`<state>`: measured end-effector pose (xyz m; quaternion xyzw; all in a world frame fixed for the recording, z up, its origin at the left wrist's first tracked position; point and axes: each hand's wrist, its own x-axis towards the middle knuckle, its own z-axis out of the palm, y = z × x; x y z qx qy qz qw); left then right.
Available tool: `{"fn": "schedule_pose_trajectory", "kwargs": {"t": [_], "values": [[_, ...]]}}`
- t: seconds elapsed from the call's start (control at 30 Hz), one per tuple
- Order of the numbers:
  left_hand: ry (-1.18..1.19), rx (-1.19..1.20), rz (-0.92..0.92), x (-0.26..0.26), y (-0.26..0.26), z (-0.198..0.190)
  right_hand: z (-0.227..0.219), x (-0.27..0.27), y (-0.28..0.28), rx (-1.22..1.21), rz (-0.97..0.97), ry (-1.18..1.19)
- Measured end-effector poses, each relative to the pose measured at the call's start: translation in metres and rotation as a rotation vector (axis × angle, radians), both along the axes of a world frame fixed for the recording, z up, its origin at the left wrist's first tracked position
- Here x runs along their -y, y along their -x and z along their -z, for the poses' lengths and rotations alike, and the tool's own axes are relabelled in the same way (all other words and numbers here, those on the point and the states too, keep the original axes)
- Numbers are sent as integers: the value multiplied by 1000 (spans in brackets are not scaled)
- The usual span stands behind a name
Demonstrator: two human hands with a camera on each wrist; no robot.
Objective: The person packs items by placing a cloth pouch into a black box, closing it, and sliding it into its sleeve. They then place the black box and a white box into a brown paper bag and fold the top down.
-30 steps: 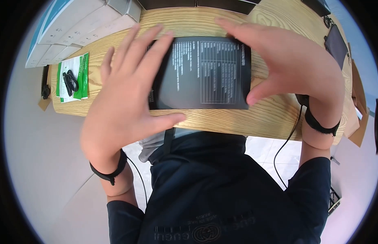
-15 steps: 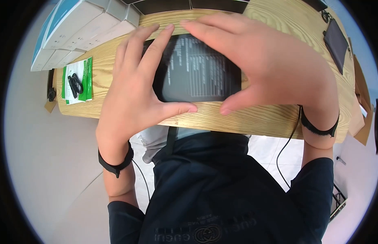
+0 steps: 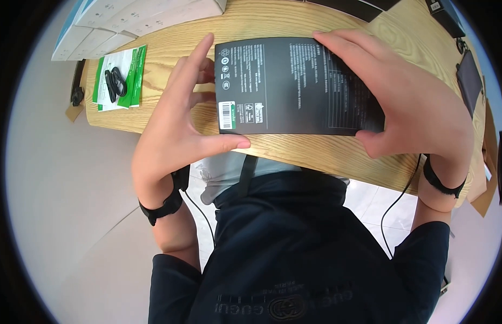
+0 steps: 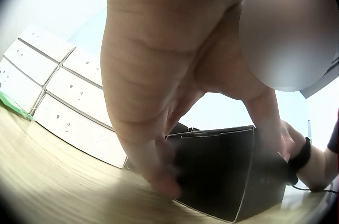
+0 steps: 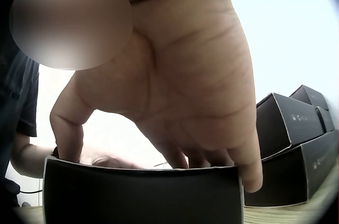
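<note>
A black box (image 3: 283,86) with white print and a barcode label lies on the wooden table in the head view, its long side toward the person. My right hand (image 3: 413,102) spans its right end, fingers at the far edge and thumb at the near edge. From the right wrist view, the right fingers (image 5: 253,173) reach down past the box's rim. My left hand (image 3: 178,119) is around the left end, thumb stretched along the near edge. In the left wrist view, the left fingers (image 4: 167,184) are right at the dark end face (image 4: 212,173).
White boxes (image 3: 154,19) are stacked at the far left. Near them a green and white packet (image 3: 135,75) carries a coiled black cable (image 3: 116,83). More black boxes (image 5: 286,123) stand farther back, and a dark pouch (image 3: 469,83) lies at the right edge.
The hands first came closer together over the box, then spread apart. The left fingers have come off its top to its left end, uncovering the barcode. The right hand now spans the right end.
</note>
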<state>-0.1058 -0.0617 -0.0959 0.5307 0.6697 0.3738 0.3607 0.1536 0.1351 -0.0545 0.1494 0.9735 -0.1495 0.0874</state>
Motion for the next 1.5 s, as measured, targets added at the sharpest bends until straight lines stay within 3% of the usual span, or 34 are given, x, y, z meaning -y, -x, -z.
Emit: {"fn": "schedule_pose_trajectory", "kwargs": {"t": [0.47,0.53,0.57,0.63,0.83,0.9,0.97,1.03,1.1,1.33,1.5], "values": [[-68,-57,86,2,2,-15,2,-3,0,26,-12,-50],[-55,-55,91,5,3,-15,-3,0,4,-138,-22,174],[-46,-9,84,7,4,-14,-6,4,6,-137,-21,176],[-35,38,75,9,6,-8,-12,12,11,-11,150,185],[-74,52,168,3,8,5,0,-3,5,-156,-54,212],[-81,-146,238,0,9,4,-9,-1,7,-89,-18,233],[-94,-136,244,1,10,3,-9,-3,8,-22,20,255],[-107,-125,253,2,10,4,0,-10,7,-169,-102,198],[-135,-35,203,3,9,5,-4,-10,7,-150,-95,207],[-72,-128,240,3,7,3,-5,-9,9,-139,-91,207],[-68,-30,260,10,11,12,1,-9,9,-149,-89,146]]}}
